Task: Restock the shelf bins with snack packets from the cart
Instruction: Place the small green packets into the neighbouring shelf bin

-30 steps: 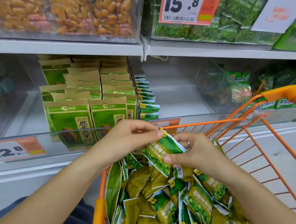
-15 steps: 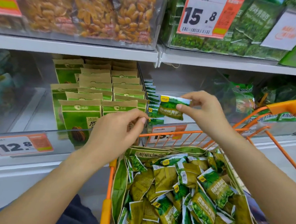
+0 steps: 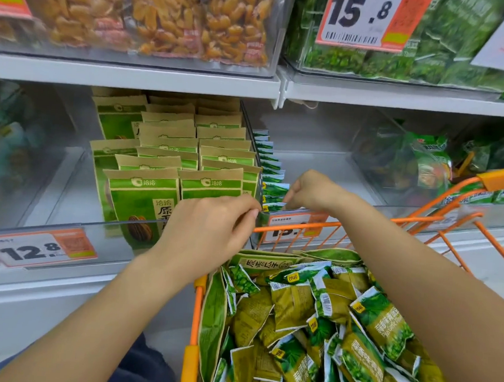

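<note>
A row of small green snack packets (image 3: 271,174) stands on edge along the left side of a clear shelf bin (image 3: 321,166). My right hand (image 3: 310,192) reaches into the bin and pinches the front snack packet (image 3: 273,205) of that row at its top. My left hand (image 3: 212,229) is at the bin's front left corner, its thumb and forefinger closed on the same packet's left edge. Below, the orange cart (image 3: 368,221) holds a heap of several green and olive snack packets (image 3: 324,330).
Kraft-and-green seed bags (image 3: 172,167) fill the bin to the left. A price tag (image 3: 296,226) hangs on the bin's front, behind the cart rim. Another bin of green packs (image 3: 419,163) stands to the right. The upper shelf (image 3: 133,75) overhangs both hands.
My right hand carried one packet from above the cart up into the bin and lowered it to the front of the row. My left hand followed to the bin's front corner.
</note>
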